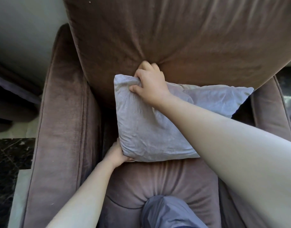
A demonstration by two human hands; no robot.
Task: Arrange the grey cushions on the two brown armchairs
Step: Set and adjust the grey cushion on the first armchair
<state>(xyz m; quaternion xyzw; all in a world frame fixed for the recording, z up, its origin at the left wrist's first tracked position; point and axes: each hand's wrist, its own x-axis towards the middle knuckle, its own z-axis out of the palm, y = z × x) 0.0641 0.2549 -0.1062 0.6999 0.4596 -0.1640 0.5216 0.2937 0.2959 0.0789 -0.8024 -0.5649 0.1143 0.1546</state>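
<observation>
One brown armchair (67, 129) fills the view, and two grey cushions are on it, so the work on this chair looks well along but not finished. The front grey cushion (149, 129) stands tilted on the seat (158, 186), its top edge leaning toward the backrest (174, 38), and both hands are on it: the right hand (151, 83) is clenched on a bunch of fabric at the cushion's top left corner, and the left hand (116, 153) grasps its lower left corner from beneath. The second grey cushion (220, 99) lies behind it, against the backrest near the right armrest (270, 112), with nobody touching it. Only one armchair shows, so I cannot tell how the other one stands. The cushions are soft, square and crumpled, their cloth faintly sheened; the chair is plush brown velvet, its seat and backrest gathered into deep tufted dimples.
</observation>
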